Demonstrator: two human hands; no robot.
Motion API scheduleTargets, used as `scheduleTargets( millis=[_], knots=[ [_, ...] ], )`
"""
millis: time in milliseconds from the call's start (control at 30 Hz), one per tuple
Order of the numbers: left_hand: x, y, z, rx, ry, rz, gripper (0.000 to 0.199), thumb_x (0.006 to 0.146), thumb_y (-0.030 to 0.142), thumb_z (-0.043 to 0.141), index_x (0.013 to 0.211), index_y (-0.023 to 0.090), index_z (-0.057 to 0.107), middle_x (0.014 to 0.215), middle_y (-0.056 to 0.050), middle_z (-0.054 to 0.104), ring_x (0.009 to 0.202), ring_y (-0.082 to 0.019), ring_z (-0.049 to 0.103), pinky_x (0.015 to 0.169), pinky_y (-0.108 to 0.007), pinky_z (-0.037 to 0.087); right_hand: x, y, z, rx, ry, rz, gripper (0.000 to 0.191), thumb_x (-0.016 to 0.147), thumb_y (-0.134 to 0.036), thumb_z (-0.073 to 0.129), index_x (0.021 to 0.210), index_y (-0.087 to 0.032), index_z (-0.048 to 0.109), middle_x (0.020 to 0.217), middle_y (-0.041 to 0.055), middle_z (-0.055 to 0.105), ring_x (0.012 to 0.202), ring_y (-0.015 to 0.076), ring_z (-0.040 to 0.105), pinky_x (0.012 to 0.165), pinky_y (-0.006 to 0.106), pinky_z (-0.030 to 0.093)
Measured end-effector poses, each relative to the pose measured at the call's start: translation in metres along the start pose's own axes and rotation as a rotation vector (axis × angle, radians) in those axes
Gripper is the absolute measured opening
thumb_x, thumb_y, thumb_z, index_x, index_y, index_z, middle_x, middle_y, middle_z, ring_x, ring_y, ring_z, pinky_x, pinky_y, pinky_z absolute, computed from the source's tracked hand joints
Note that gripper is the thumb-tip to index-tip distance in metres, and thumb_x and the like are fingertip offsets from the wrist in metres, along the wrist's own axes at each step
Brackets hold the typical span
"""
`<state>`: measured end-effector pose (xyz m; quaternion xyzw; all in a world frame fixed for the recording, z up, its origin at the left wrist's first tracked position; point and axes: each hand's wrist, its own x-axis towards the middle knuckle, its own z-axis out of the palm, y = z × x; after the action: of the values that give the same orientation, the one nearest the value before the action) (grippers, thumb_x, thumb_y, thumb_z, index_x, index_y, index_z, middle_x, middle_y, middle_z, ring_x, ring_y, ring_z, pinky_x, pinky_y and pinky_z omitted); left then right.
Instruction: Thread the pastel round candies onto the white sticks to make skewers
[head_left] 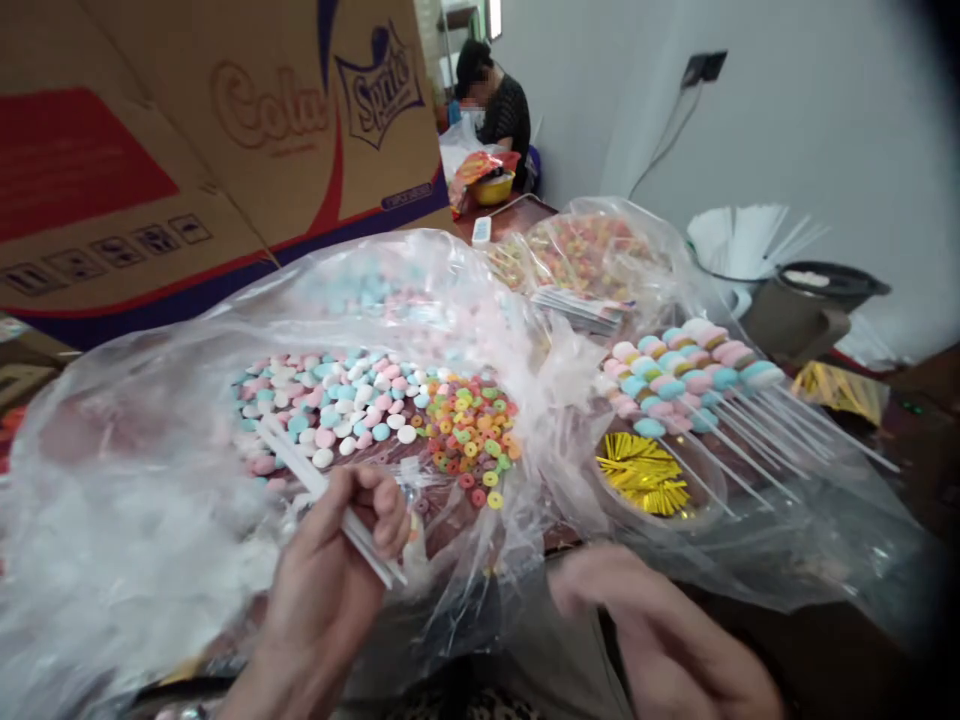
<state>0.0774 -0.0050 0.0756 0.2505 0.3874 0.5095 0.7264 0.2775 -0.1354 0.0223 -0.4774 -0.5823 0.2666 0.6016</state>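
Note:
My left hand (341,545) is closed round a small bundle of white sticks (292,455), which slants across the palm. Beyond the fingers lie loose pink, blue and white marshmallows (330,390) on clear plastic. Next to them is a heap of colourful ring-shaped pieces (472,425). My right hand (645,620) is low at the front, smeared by motion, and I cannot make out its fingers or anything in them. Beyond it sit a round container of gold twist ties (645,475) and a row of marshmallow skewers (682,375) with white sticks.
A large cardboard box (225,130) stands at the back left. Clear plastic bags (600,225) hold more pieces, with a stack of cards (581,308) nearby. A dark jug (817,310) and white sticks (742,240) are at right. Another person (499,110) sits farther back.

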Motion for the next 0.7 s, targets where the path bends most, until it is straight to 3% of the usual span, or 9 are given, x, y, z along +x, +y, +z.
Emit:
scheduleTargets(
  millis=[67,167,267,333,400,467,533,600,700],
  knots=[
    [-0.002,-0.007,0.001,-0.089,0.005,-0.028,0.020,0.087,0.029,0.062,0.072,0.017,0.062,0.062,0.002,0.053,0.046,-0.008,0.043,0.042,-0.019,0.041,0.026,-0.008,0.047,-0.346,0.178,-0.160,0.037,0.096,-0.043,0.045,0.127,-0.025,0.054,0.111,0.0116,0.065,0.106,0.0272,0.062,0.088,0.042,0.053],
    [-0.007,-0.017,-0.001,-0.191,0.038,-0.221,0.017,0.074,0.030,0.077,0.073,0.016,0.067,0.065,0.001,0.059,0.053,-0.010,0.052,0.053,-0.021,0.049,0.053,-0.008,0.107,-0.556,0.217,-0.440,0.042,0.097,-0.041,0.043,0.132,-0.019,0.049,0.123,0.0142,0.058,0.121,0.0302,0.051,0.100,0.048,0.045],
    [-0.008,-0.019,-0.011,-0.210,0.112,-0.218,0.027,0.060,0.028,0.087,0.076,0.015,0.069,0.076,-0.002,0.066,0.067,-0.014,0.061,0.060,-0.022,0.051,0.066,0.000,0.139,-0.591,0.196,-0.497,0.040,0.099,-0.037,0.037,0.131,-0.015,0.049,0.128,0.0151,0.054,0.126,0.0296,0.046,0.107,0.049,0.038],
    [-0.006,-0.017,-0.021,-0.162,0.093,-0.188,0.032,0.061,0.035,0.086,0.079,0.015,0.068,0.068,0.001,0.064,0.057,-0.011,0.058,0.051,-0.020,0.046,0.072,0.004,0.145,-0.520,0.115,-0.430,0.040,0.099,-0.039,0.038,0.130,-0.016,0.049,0.127,0.0143,0.055,0.122,0.0283,0.049,0.103,0.047,0.041],
    [-0.004,-0.013,-0.032,-0.041,0.007,-0.237,0.037,0.066,0.047,0.082,0.077,0.016,0.065,0.054,0.005,0.055,0.043,-0.007,0.045,0.039,-0.017,0.033,0.080,0.006,0.144,-0.384,-0.034,-0.249,0.035,0.098,-0.037,0.041,0.127,-0.019,0.051,0.118,0.0112,0.061,0.110,0.0243,0.058,0.092,0.039,0.050],
    [-0.003,-0.011,-0.042,0.146,-0.104,-0.294,0.046,0.069,0.061,0.073,0.071,0.016,0.063,0.046,0.006,0.049,0.035,-0.004,0.034,0.034,-0.016,0.019,0.088,0.004,0.142,-0.253,-0.218,-0.018,0.026,0.096,-0.032,0.045,0.115,-0.021,0.059,0.100,0.0060,0.066,0.092,0.0191,0.063,0.077,0.030,0.053],
    [-0.002,-0.008,-0.051,0.300,-0.199,-0.306,0.056,0.070,0.070,0.066,0.067,0.015,0.061,0.045,0.004,0.048,0.033,-0.003,0.030,0.034,-0.018,0.013,0.097,0.002,0.142,-0.175,-0.344,0.155,0.019,0.094,-0.031,0.048,0.095,-0.021,0.065,0.084,0.0014,0.064,0.077,0.0156,0.063,0.067,0.025,0.051],
    [0.000,-0.006,-0.058,0.344,-0.247,-0.279,0.059,0.069,0.075,0.062,0.065,0.016,0.059,0.048,0.003,0.049,0.034,-0.004,0.030,0.034,-0.019,0.013,0.105,0.000,0.145,-0.135,-0.386,0.204,0.023,0.092,-0.032,0.050,0.078,-0.020,0.064,0.076,0.0000,0.061,0.072,0.0145,0.060,0.063,0.024,0.049],
    [0.001,-0.002,-0.065,0.313,-0.248,-0.226,0.058,0.072,0.074,0.060,0.064,0.017,0.056,0.049,0.004,0.047,0.036,-0.005,0.031,0.035,-0.020,0.016,0.113,0.000,0.156,-0.157,-0.351,0.126,0.030,0.092,-0.030,0.049,0.065,-0.019,0.057,0.072,0.0004,0.056,0.070,0.0135,0.057,0.062,0.023,0.046]
  ],
)
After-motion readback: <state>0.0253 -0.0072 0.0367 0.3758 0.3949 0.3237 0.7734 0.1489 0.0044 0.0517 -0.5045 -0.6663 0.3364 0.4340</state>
